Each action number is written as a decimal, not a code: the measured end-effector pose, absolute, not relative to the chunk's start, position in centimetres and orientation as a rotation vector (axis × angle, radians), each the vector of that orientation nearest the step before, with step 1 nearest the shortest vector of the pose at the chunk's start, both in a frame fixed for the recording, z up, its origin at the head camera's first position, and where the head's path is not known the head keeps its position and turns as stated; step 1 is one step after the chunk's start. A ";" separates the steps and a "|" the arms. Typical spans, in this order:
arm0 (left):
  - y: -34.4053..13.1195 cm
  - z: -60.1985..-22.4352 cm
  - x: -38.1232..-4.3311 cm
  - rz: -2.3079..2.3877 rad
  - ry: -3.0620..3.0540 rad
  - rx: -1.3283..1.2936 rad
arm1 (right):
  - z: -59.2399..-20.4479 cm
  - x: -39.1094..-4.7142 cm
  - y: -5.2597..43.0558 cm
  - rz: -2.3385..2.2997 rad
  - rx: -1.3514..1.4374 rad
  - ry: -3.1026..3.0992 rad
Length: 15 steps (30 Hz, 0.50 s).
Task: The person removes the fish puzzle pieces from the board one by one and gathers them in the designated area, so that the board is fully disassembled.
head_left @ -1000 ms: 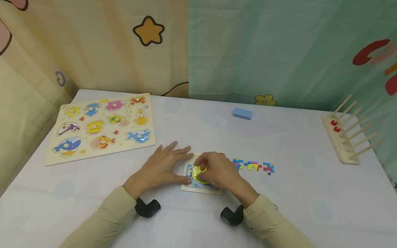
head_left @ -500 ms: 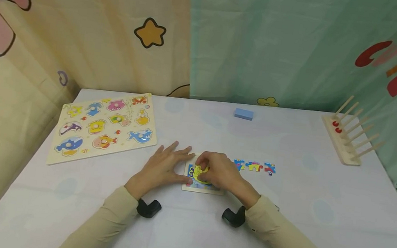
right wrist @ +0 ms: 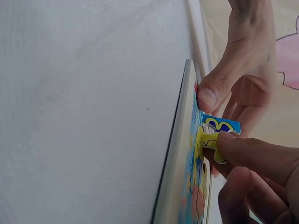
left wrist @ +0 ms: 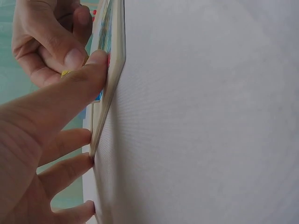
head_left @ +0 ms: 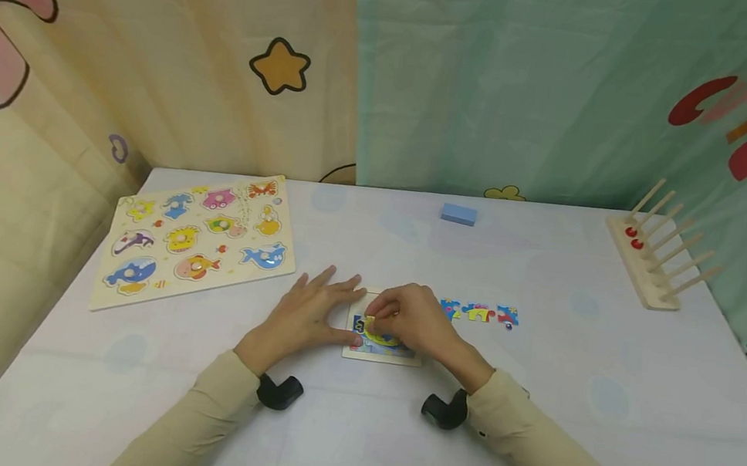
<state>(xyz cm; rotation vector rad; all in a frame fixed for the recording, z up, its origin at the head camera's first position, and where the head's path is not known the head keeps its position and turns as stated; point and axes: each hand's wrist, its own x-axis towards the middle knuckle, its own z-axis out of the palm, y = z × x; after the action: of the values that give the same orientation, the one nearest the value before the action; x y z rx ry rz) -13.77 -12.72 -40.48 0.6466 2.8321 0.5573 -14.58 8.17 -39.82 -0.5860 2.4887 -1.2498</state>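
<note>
A small wooden jigsaw board (head_left: 381, 358) with a colourful picture lies in the middle of the table. My left hand (head_left: 307, 318) spreads its fingers at the board's left side, and its thumb (left wrist: 93, 63) presses on the lower left corner. With thumb and fingertips, my right hand (head_left: 420, 320) pinches a yellow jigsaw piece (right wrist: 212, 141), tilted up close over the board. A blue piece (right wrist: 231, 125) with a yellow pattern sits just beside it at the board's left part. The right hand hides the board's upper right. Loose jigsaw pieces (head_left: 478, 313) lie in a row right of that hand.
A large peg puzzle board (head_left: 158, 298) with sea-animal shapes lies at the back left. A blue block (head_left: 459, 214) is near the back edge. At the far right stands a wooden rack (head_left: 645, 270) with several upright pegs and two red beads.
The yellow piece has tilted up in my right fingers, so less of its face shows and more of the board's picture appears beneath. The left hand has stayed put.
</note>
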 end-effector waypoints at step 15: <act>-12.8 -40.6 -13.8 0.531 2.823 0.649 | -40.3 -14.9 9.2 -1.396 -0.271 2.414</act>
<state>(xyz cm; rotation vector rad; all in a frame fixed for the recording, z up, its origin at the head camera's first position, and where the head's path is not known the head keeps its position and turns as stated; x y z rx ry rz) -13.85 -12.77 -40.63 0.6491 2.8226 0.5307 -14.93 9.25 -40.34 -0.2707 2.4138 -1.3958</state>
